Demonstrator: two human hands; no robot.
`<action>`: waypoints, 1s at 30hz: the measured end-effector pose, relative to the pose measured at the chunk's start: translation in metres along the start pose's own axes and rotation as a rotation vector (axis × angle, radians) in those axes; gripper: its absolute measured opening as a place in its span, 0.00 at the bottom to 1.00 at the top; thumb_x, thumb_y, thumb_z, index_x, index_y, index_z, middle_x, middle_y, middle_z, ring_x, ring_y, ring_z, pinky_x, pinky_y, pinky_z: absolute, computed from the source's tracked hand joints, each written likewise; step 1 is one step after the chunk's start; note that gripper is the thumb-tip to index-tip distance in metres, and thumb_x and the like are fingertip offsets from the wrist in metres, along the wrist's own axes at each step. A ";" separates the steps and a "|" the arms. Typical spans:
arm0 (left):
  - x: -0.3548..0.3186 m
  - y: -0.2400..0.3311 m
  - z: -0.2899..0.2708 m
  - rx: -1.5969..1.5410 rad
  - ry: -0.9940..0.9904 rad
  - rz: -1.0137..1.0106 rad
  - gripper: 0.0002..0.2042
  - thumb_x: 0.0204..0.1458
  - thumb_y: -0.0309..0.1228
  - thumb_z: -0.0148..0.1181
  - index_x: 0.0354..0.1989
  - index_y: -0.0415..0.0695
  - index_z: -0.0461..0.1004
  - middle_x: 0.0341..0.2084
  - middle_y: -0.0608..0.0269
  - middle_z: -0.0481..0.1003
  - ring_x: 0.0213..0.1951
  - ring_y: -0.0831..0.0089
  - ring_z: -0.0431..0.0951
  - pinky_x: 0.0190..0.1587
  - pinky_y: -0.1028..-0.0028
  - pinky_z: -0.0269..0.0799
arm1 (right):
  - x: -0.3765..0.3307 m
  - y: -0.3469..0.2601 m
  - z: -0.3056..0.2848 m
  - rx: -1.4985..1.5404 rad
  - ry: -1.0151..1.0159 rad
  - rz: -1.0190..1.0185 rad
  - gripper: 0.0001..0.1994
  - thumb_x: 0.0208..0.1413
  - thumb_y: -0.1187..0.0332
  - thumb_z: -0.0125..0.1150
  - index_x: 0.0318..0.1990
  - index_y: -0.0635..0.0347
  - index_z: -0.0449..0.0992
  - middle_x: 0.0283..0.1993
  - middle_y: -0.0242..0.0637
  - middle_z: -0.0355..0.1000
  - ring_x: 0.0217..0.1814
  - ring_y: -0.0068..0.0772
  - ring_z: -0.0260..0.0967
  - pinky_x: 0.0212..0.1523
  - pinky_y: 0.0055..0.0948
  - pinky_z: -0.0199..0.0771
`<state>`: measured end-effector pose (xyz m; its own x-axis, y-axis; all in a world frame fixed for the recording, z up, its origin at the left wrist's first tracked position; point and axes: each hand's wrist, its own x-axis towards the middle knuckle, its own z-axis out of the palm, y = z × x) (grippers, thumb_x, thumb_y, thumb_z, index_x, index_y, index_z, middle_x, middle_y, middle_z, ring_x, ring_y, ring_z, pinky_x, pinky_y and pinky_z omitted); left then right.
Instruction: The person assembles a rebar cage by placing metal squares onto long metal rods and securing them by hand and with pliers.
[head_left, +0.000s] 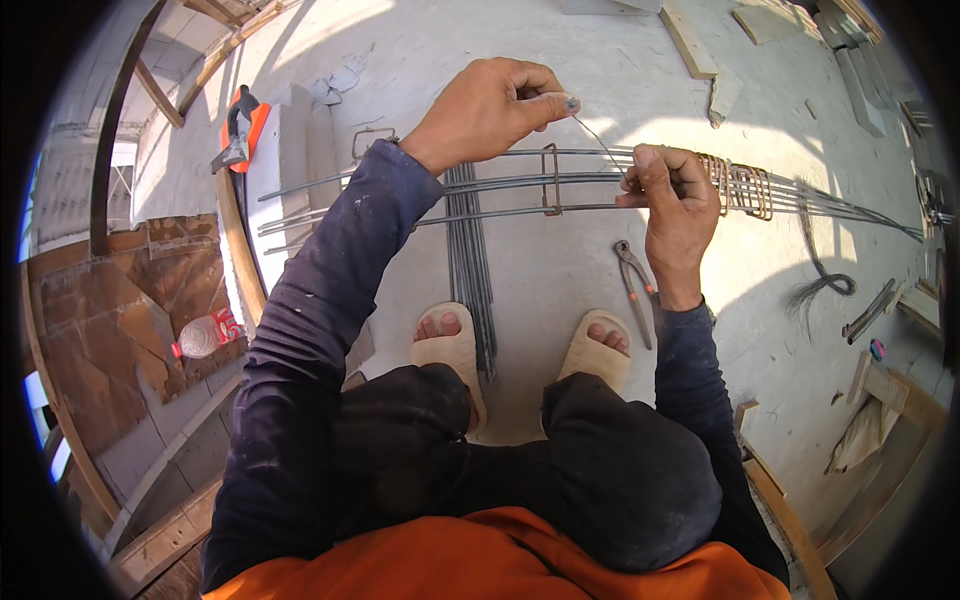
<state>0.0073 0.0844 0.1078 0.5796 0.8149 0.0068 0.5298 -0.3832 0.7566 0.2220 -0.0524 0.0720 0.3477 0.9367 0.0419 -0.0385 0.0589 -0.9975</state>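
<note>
Our left hand pinches one end of a thin wire; our right hand grips near the other, thumb against fingers. The wire spans the gap between both hands, long axis slanting from far left to near right, over steel bars. These run left to right. Nearer us, pincers lie with handles toward us. Bundled rods sit crosswise to the bars. Well left, a clear bottle lies sideways, cap pointing left; contents we cannot tell.
</note>
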 end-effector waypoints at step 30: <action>0.000 -0.068 0.027 -0.482 0.047 -0.328 0.18 0.65 0.44 0.62 0.43 0.40 0.87 0.29 0.62 0.82 0.36 0.72 0.81 0.44 0.71 0.76 | -0.046 0.013 0.000 0.020 -0.207 0.542 0.12 0.71 0.62 0.61 0.38 0.61 0.79 0.22 0.30 0.72 0.22 0.22 0.69 0.27 0.27 0.72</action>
<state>-0.0118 0.0982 0.0386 0.3992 0.8800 -0.2573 0.3291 0.1245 0.9361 0.2058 -0.0951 0.0570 0.0830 0.8830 -0.4620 -0.1783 -0.4429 -0.8786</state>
